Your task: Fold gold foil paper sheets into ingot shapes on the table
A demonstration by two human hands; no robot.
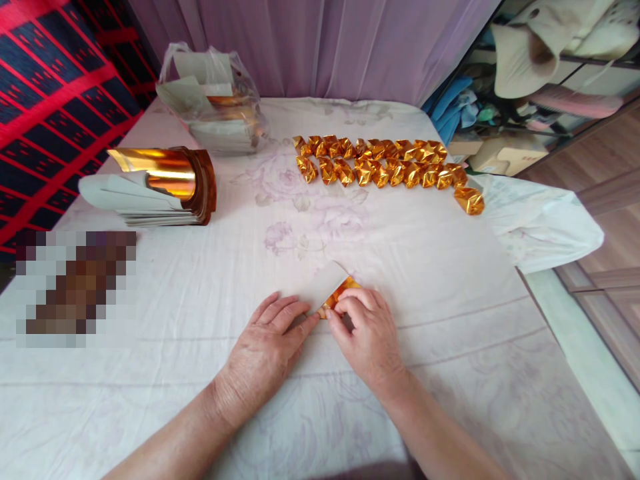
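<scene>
Right hand [369, 333] pinches gold foil sheet [334, 289] at its near end; left hand [265, 347] lies flat, fingertips pressing the same corner. Sheet's long axis runs up-right, away from both grips. Right hand nearer.

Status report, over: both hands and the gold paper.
Left hand pressing, right hand pinching the half-folded gold foil sheet. Sheet flat on the white floral tablecloth. Nothing around it; finished gold folded pieces in rows beyond.
</scene>
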